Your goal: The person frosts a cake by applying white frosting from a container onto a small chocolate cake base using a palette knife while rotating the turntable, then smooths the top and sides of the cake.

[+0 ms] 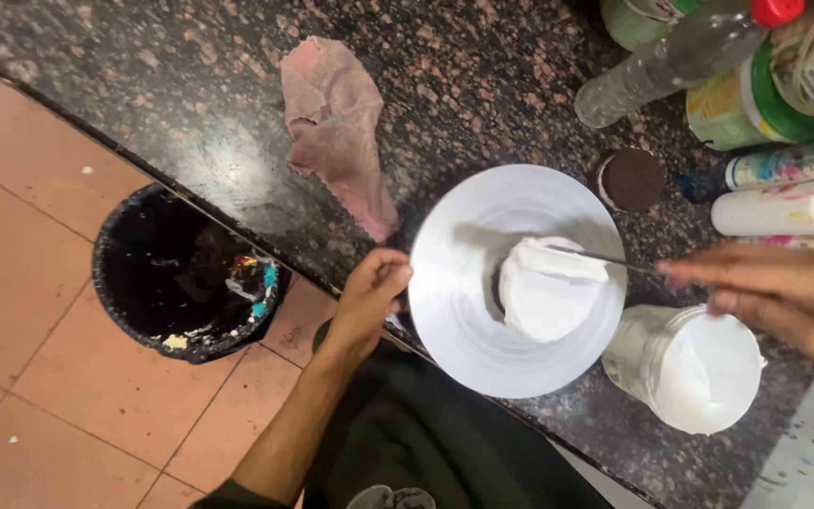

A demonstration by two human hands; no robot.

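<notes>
Left hand (369,297) pinches the white disc (463,311) at its 9 o'clock edge; a cake (550,297) sits just right of disc centre. Right hand (784,297), fingers closed on a thin blade (605,257), lays its tip on the cake top from 3 o'clock. White tub (694,368) at disc's 4 o'clock, pink rag (336,127) at 11, black bin (186,273) on the floor at 9.

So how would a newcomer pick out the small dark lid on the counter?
Start at the dark speckled stone counter and find the big white round plate near its front edge. Just past the plate's far right rim lies the small dark brown lid. It is the only low, dark disc there; its neighbours are pale bottles lying sideways.
</notes>
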